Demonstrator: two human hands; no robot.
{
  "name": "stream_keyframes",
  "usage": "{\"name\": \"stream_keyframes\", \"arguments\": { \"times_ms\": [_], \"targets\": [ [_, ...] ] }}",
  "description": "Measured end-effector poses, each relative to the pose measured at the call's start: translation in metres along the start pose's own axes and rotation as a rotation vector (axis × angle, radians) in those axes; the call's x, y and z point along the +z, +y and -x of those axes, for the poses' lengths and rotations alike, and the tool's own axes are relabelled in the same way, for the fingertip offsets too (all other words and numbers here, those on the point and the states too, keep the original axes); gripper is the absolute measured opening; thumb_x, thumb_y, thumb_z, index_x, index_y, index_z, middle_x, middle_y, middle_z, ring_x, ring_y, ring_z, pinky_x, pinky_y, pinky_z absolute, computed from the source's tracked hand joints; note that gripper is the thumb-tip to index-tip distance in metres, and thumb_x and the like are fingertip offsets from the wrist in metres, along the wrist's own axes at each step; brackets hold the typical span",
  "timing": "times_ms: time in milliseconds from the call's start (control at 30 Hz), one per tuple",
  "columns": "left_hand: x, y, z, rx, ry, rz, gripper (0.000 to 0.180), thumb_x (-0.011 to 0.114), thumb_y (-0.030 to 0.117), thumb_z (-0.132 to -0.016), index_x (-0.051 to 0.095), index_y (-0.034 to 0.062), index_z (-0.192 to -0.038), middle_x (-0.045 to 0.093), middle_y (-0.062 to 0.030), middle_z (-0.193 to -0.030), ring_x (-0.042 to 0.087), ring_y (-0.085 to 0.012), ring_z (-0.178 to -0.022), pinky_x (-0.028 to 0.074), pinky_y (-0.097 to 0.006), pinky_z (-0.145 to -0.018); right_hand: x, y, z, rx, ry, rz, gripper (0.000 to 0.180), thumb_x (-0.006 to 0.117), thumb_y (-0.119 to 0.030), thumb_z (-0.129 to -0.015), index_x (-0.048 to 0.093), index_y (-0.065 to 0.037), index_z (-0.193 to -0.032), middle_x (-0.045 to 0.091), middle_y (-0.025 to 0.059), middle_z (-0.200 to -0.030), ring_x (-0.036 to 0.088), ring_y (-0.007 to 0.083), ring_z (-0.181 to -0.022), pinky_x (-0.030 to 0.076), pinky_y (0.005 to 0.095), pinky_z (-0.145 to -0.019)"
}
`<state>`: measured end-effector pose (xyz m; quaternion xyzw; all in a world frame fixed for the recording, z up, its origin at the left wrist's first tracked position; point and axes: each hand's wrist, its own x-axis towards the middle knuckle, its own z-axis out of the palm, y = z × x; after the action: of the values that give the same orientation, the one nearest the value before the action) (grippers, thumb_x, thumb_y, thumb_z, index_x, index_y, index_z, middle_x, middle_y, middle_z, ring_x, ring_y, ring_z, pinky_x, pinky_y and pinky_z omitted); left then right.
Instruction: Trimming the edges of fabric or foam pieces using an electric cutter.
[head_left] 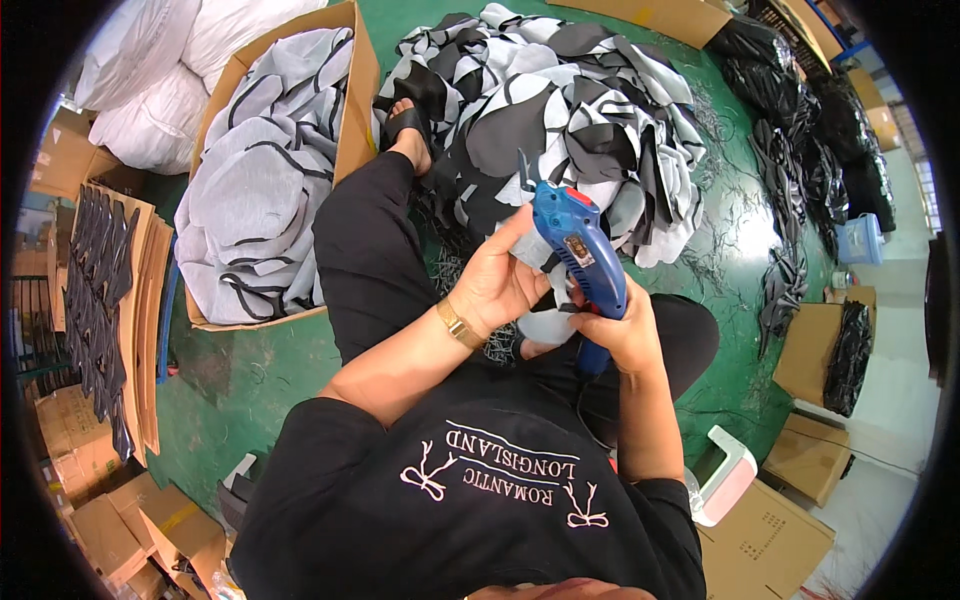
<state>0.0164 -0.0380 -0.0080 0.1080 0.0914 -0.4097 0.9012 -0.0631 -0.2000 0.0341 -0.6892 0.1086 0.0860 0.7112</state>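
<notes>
My right hand (630,330) is wrapped around the body of blue electric scissors (592,255) with a red button on the head. Their metal tip points up and away from me, and a cord hangs from the handle. Close by on the left, my left hand (490,285) pinches a light grey fabric piece (548,328) with dark parts, held partly behind the tool. Its fingertips are partly hidden. Beyond both hands, a big heap of grey, white and black fabric pieces (510,135) lies on the floor.
A cardboard box (362,95) full of pale grey, black-edged pieces stands left of my leg. Thin scraps (715,150) litter the green floor (240,385). Black plastic bags (765,75) line the right, white sacks (150,115) the far left. A white-and-pink stool (725,480) is near my right elbow.
</notes>
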Motion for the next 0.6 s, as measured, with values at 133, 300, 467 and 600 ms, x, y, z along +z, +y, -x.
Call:
{"name": "stream_keyframes", "arguments": {
  "times_ms": [133,300,467,600],
  "targets": [
    [-0.005,0.012,0.001,-0.015,-0.017,-0.123,0.025,0.058,0.020,-0.093,0.057,0.0059,-0.114,0.066,-0.0055,-0.103,0.066,-0.0158,-0.089,0.055,-0.030,-0.075,-0.007,0.001,0.002,-0.006,0.025,-0.072,0.041,0.069,-0.004,-0.062,0.058,0.001,-0.102,0.062,0.0054,-0.084,0.059,0.0143,-0.076,0.046,0.0278,-0.073],
    [-0.001,0.019,0.007,0.296,0.168,-0.431,0.026,0.057,0.021,-0.094,0.057,0.0043,-0.113,0.066,-0.0059,-0.101,0.066,-0.0173,-0.088,0.056,-0.033,-0.075,-0.028,0.005,0.016,0.079,0.098,-0.127,0.040,0.070,-0.012,-0.067,0.057,0.005,-0.102,0.059,0.0065,-0.075,0.059,0.0170,-0.065,0.049,0.0291,-0.065],
    [0.002,0.019,0.005,0.447,0.174,-0.484,0.027,0.056,0.021,-0.095,0.055,0.0038,-0.115,0.064,-0.0062,-0.104,0.064,-0.0169,-0.091,0.054,-0.034,-0.079,-0.041,0.013,0.036,0.211,-0.041,-0.170,0.036,0.071,-0.004,-0.072,0.058,0.003,-0.105,0.061,0.0076,-0.094,0.059,0.0144,-0.068,0.052,0.0282,-0.059],
    [0.003,0.015,0.004,0.462,0.179,-0.506,0.026,0.059,0.016,-0.093,0.055,0.0032,-0.115,0.063,-0.0060,-0.105,0.063,-0.0163,-0.092,0.053,-0.034,-0.081,-0.028,0.009,0.039,0.226,0.016,-0.130,0.034,0.072,-0.007,-0.068,0.058,0.004,-0.098,0.059,0.0069,-0.078,0.058,0.0152,-0.058,0.050,0.0283,-0.053]
  ]
}}
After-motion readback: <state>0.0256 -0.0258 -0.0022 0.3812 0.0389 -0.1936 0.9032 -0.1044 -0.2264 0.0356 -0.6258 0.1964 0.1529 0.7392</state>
